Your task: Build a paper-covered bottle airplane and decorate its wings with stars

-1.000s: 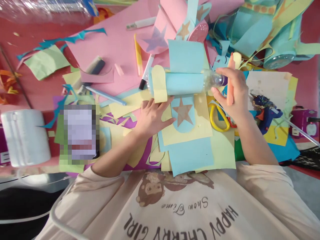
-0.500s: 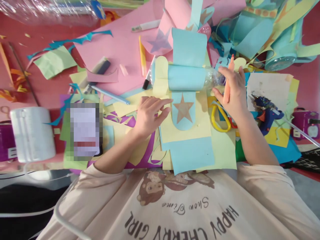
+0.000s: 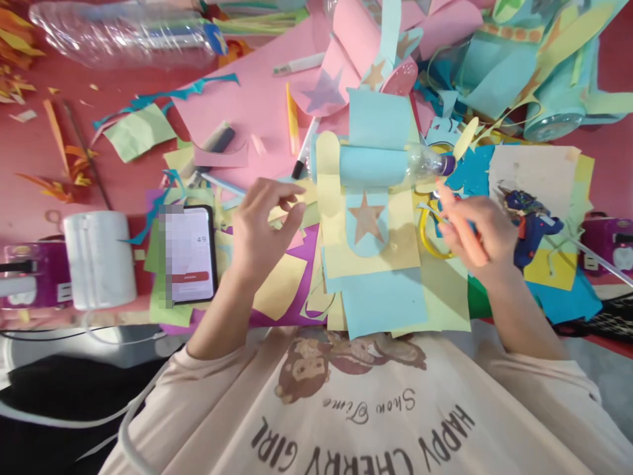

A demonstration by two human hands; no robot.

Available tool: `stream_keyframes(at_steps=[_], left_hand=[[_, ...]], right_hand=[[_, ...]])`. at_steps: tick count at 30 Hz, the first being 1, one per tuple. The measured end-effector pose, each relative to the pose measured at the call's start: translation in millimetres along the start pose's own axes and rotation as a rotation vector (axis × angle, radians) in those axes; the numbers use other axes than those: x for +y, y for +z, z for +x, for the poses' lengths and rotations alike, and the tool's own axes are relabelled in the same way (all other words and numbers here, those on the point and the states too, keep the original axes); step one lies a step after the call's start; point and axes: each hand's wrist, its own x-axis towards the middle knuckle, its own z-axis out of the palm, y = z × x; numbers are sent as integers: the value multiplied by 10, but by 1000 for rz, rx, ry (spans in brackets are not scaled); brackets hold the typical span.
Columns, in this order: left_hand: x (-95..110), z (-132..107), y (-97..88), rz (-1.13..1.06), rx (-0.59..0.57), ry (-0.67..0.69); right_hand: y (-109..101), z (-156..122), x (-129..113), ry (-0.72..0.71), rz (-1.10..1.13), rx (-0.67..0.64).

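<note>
A clear plastic bottle wrapped in light blue paper (image 3: 372, 165) lies on its side across the table, with a yellow paper strip (image 3: 328, 173) over its left end and a purple cap (image 3: 448, 164) at its right. Below it lies a blue flap with a tan star (image 3: 366, 221) on yellow paper. My left hand (image 3: 262, 224) hovers left of the flap, fingers curled in a loose pinch, with nothing visible in them. My right hand (image 3: 477, 231) is below the cap, closed on an orange stick (image 3: 457, 221).
Yellow-handled scissors (image 3: 429, 234) lie under my right hand. A blue glue gun (image 3: 529, 221) sits at right. A phone (image 3: 190, 254) and a white roll (image 3: 99, 257) lie at left. Pens, pink sheets and paper scraps cover the table; a clear bottle (image 3: 133, 33) lies at the far left.
My left hand lifted off the paper, drew back left and curled its fingers. My right hand dropped away from the bottle's cap end, still holding the orange stick.
</note>
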Motion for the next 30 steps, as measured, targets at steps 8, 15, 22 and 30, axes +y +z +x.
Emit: stream_keyframes(at_steps=[8, 15, 22, 30], left_hand=[[203, -583, 143, 133, -580, 294], [168, -621, 194, 107, -376, 427], [288, -522, 54, 21, -285, 461], [301, -580, -294, -481, -213, 109]], right_hand=[[125, -475, -120, -19, -59, -317], [151, -528, -12, 154, -79, -299], [103, -370, -319, 93, 168, -274], [8, -301, -484, 125, 423, -240]])
